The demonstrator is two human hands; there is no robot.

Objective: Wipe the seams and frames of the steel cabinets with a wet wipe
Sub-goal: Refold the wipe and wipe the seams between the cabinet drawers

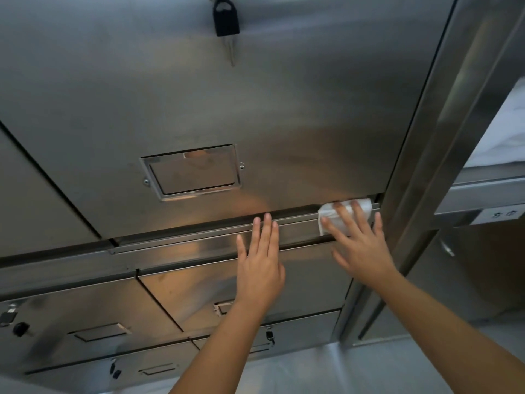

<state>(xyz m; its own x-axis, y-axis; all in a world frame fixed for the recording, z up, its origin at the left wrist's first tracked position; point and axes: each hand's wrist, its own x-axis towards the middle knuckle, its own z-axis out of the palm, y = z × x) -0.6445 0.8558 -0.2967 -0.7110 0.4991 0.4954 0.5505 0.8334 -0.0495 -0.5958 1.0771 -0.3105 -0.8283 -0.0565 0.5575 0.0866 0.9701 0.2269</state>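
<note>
1. Against the right end of the horizontal frame rail point(184, 245), just beside the vertical post point(443, 137), I see the wet wipe point(326, 216). It is bunched and pressed flat over the seam under the large cabinet door point(199, 103).
2. On top of the wipe lies the right hand point(360, 245). Its fingers point(345, 216) are straight and spread, pressing the wipe to the steel rather than curling round it. White cloth shows at the fingertips and to their left.
3. Left of it, well clear of the wipe, I have the left hand point(260, 268) laid flat on the cabinet front. Its fingers point(267, 231) are straight and close together and hold nothing. The tips reach across the rail, and the palm rests on the smaller door point(312, 274) on the near side of the rail.
4. On the large door, a recessed label holder point(191, 172) sits to the left of both hands. A key with a black head point(226, 22) hangs at the far edge of my view.
5. Near left, I count more small doors with locks point(20, 328) and label holders. The left wrist partly hides one holder.
6. Right of the post, a shelf edge carries a small white label point(501, 215) whose characters I cannot read. On the far side of it lies white cloth point(508, 132).
</note>
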